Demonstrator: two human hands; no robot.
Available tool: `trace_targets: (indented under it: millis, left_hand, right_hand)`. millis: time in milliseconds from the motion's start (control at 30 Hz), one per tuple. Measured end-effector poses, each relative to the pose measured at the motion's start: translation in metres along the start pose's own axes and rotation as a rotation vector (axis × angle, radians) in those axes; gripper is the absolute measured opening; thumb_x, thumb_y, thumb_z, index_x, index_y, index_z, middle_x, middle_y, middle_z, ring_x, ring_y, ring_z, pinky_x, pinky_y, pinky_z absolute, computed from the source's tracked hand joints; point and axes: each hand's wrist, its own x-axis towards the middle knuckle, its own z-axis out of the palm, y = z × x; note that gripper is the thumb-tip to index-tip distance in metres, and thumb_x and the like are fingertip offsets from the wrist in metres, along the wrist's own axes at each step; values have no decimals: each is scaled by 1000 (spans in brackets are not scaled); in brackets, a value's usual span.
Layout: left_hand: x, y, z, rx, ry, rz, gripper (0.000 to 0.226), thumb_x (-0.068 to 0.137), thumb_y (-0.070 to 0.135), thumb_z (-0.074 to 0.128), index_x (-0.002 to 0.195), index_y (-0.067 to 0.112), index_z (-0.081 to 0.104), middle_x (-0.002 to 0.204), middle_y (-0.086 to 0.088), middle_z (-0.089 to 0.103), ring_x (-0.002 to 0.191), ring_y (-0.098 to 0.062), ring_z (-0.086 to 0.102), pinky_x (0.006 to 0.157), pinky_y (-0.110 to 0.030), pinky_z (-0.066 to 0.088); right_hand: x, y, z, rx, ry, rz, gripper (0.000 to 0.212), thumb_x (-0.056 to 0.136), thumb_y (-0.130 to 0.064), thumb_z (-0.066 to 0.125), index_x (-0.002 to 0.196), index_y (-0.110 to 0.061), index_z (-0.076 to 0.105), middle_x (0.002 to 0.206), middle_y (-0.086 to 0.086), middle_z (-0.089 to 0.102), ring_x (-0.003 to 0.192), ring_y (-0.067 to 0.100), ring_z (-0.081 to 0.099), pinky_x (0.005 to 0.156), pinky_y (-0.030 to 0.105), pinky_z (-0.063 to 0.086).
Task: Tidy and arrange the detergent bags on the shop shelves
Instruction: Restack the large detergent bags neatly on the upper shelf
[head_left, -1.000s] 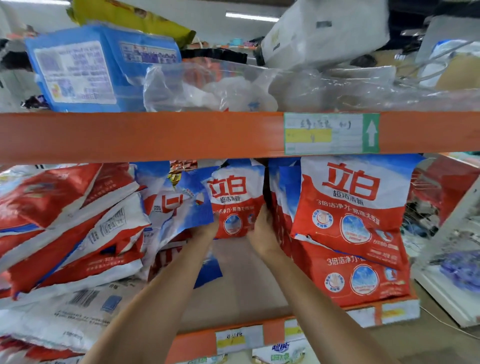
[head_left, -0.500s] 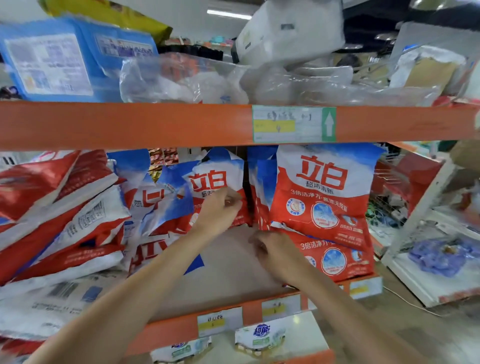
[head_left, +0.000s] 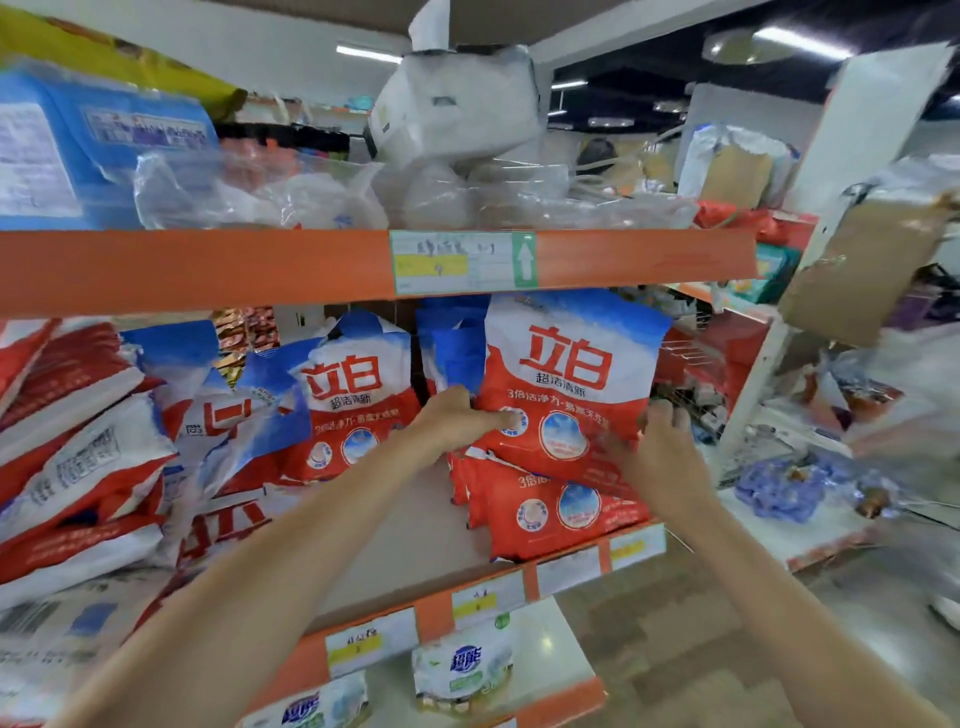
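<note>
A: Far left of the middle shelf (head_left: 415, 525): a slumped heap of red-and-white detergent bags (head_left: 78, 447), lying flat and tilted, some showing barcodes.

B: Next to the right?

A: A crumpled bag (head_left: 218, 415) leaning over, then an upright bag (head_left: 358, 405) standing towards the back of the shelf, print facing out. Bare shelf board in front of it.

B: Hands?

A: Left hand (head_left: 452, 421) is at the left edge of the front upright bag (head_left: 566, 384); fingers curled round that edge, thumb lying on the printed face. Right hand (head_left: 660, 457) is at the same bag's lower right corner; fingers slightly spread and bent against the edge. Image is blurred there, so I cannot tell whether it grips or only presses.

B: Where does that bag sit?

A: Right end of the middle shelf, upright, leaning back on more bags behind it. Its lower edge overlaps another bag (head_left: 550, 509) standing lower at the shelf's front lip.

B: Surroundings?

A: Orange rail (head_left: 208, 270) above, carrying a price label (head_left: 462, 262) with a green arrow. Clear plastic wrapping (head_left: 363, 192) and a blue pack (head_left: 78, 150) on the top shelf. White pouches (head_left: 462, 670) on the shelf below.
</note>
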Motion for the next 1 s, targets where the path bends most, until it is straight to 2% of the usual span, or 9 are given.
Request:
trace_targets:
  millis: [100,200,300,467,600,667,767,867,1000]
  left_hand:
    - [-9,-2,4,-100,-5,24,41,78,39,75,111,18,62,110,1,69,97,-17,67,90,-35,54]
    - [-25,-7,4,-67,15,28,34,83,37,70,110,18,61,110,1,67,98,-16,66,86,-27,52]
    - [-43,-24,5,-118,75,-4,36,89,34,62,117,11,61,107,0,67,93,-16,67,78,-25,53]
    - [-71,-72,-16,-498,204,-184,17,90,26,61,103,14,61,84,-1,70,66,-14,68,43,-26,52]
    - [-87,-117,-52,-552,258,-376,9,91,19,59,94,11,62,61,0,70,48,-15,65,37,-26,49]
    - [-94,-130,-67,-590,295,-433,4,93,15,56,95,13,59,76,-2,71,56,-15,65,43,-27,52]
    - [-80,-148,-86,-574,457,-411,19,95,10,54,114,6,57,113,-14,62,85,-27,64,64,-30,58]
    - [-56,-152,-96,-258,637,-353,36,97,16,52,129,0,52,128,-20,57,114,-36,57,97,-41,48]
    - [-29,-167,-90,136,602,-355,45,93,26,54,134,9,47,132,-12,55,118,-31,54,101,-37,43]
  right_hand:
    - [10,14,2,342,-211,297,40,86,-46,61,95,-8,52,107,16,60,90,33,62,71,38,49]
    - [11,21,10,615,-301,341,32,82,-39,69,98,-12,62,99,13,71,88,32,68,86,49,54]
    - [8,13,16,476,-260,162,25,89,-31,63,111,-19,59,110,5,68,93,24,66,88,43,52]
    - [-3,-36,13,138,-277,-137,26,99,-27,46,112,-8,58,111,8,63,100,27,60,77,31,44]
    - [-10,-90,33,114,-329,-319,22,99,-22,45,83,-10,56,84,5,60,76,23,59,62,28,41]
    - [-10,-115,56,116,-341,-366,25,98,-19,45,75,-9,50,77,5,57,70,22,57,56,29,36]
    - [2,-145,94,85,-296,-406,22,99,-14,42,101,1,58,101,17,62,93,31,58,69,29,39]
    - [20,-161,125,98,-248,-271,27,99,-9,36,117,3,52,117,21,57,107,37,54,79,34,39]
    - [15,-165,158,62,-484,-156,60,96,-16,47,143,5,18,143,25,35,128,38,41,101,38,37]
